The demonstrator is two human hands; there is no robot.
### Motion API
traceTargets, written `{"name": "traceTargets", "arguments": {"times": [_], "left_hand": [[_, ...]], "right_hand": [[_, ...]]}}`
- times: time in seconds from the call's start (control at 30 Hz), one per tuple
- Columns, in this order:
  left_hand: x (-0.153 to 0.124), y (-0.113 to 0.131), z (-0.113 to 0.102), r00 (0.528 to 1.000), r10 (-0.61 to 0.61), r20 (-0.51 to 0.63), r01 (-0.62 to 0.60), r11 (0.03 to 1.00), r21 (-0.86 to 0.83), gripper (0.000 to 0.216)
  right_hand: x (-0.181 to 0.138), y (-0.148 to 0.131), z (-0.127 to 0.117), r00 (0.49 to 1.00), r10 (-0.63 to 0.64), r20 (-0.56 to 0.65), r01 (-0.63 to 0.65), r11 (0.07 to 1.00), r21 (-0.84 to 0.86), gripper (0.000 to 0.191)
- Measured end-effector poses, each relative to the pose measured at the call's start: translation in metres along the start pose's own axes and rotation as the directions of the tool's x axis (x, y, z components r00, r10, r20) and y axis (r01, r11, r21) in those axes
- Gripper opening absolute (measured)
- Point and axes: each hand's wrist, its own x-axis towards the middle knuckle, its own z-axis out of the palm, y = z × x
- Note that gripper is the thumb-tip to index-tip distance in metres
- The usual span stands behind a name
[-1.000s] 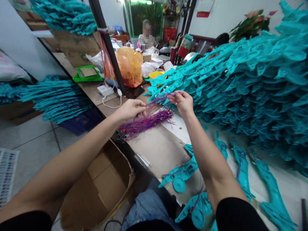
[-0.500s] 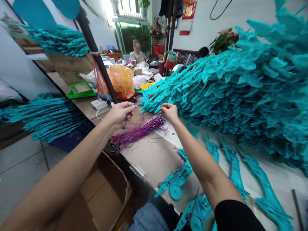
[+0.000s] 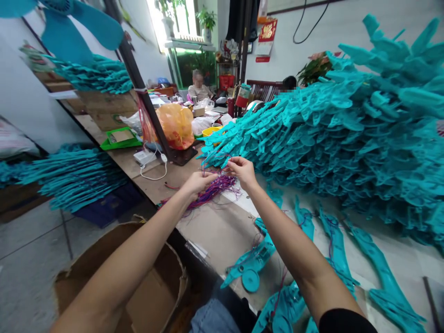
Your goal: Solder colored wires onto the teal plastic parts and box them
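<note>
Both arms outstretched; left hand [image 3: 198, 181] and right hand [image 3: 243, 169] each pinch thin strands above the red-purple wire bundle [image 3: 211, 192], fingertips nearly meeting.

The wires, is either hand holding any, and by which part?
Both. The right hand pinches a few thin wires at their upper ends; the left hand grips them lower, above the bundle.

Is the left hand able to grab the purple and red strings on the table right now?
Probably yes. The left hand is already right on the bundle of purple and red strings, with nothing between them, and the right hand pinches a few strands just above.
</note>
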Motion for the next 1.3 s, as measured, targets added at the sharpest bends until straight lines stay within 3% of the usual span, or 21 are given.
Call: {"name": "traceTargets", "arguments": {"times": [0.13,0.33,0.53,0.6,0.67,0.83,0.93,1.0,1.07,1.17,1.3], "left_hand": [[0.008,-0.009,0.01,1.0,-0.026,0.012,0.026,0.999,-0.022,0.029],[0.009,-0.016,0.012,0.997,-0.055,0.045,0.057,0.996,-0.062,0.029],[0.012,-0.024,0.017,0.999,-0.014,-0.047,0.01,0.997,-0.074,0.032],[0.011,-0.025,0.018,0.997,0.011,-0.076,-0.015,0.999,-0.051,0.03],[0.007,-0.026,0.02,0.996,0.039,-0.085,-0.041,0.999,-0.017,0.028],[-0.01,-0.022,0.022,0.992,0.121,-0.045,-0.114,0.984,0.136,0.027],[-0.022,-0.014,0.019,0.987,0.149,0.062,-0.159,0.957,0.241,0.029],[-0.028,-0.007,0.014,0.984,0.108,0.142,-0.139,0.962,0.235,0.029],[-0.032,-0.001,0.004,0.975,0.046,0.218,-0.084,0.982,0.171,0.027],[-0.036,0.004,-0.012,0.96,0.005,0.279,-0.027,0.997,0.074,0.024],[-0.038,0.005,-0.026,0.957,-0.008,0.289,-0.027,0.993,0.117,0.021]], "right_hand": [[-0.008,0.001,0.004,0.999,-0.038,0.005,0.038,0.999,-0.01,0.032],[-0.016,0.002,0.007,0.995,-0.101,0.016,0.102,0.993,-0.065,0.029],[-0.023,0.002,0.011,0.988,-0.145,0.05,0.15,0.98,-0.132,0.029],[-0.025,0.004,0.01,0.981,-0.19,0.049,0.196,0.954,-0.226,0.027],[-0.027,0.005,0.008,0.965,-0.258,0.037,0.252,0.883,-0.396,0.025],[-0.031,0.004,0.003,0.929,-0.358,0.088,0.3,0.597,-0.744,0.026],[-0.034,0.001,0.0,0.909,-0.369,0.192,0.334,0.373,-0.866,0.027],[-0.036,-0.001,-0.004,0.889,-0.357,0.288,0.372,0.196,-0.907,0.031],[-0.038,-0.002,-0.012,0.869,-0.327,0.37,0.416,0.081,-0.906,0.033],[-0.036,-0.002,-0.027,0.864,-0.292,0.41,0.442,0.049,-0.896,0.03],[-0.03,-0.001,-0.042,0.886,-0.296,0.357,0.39,0.056,-0.919,0.029]]}}
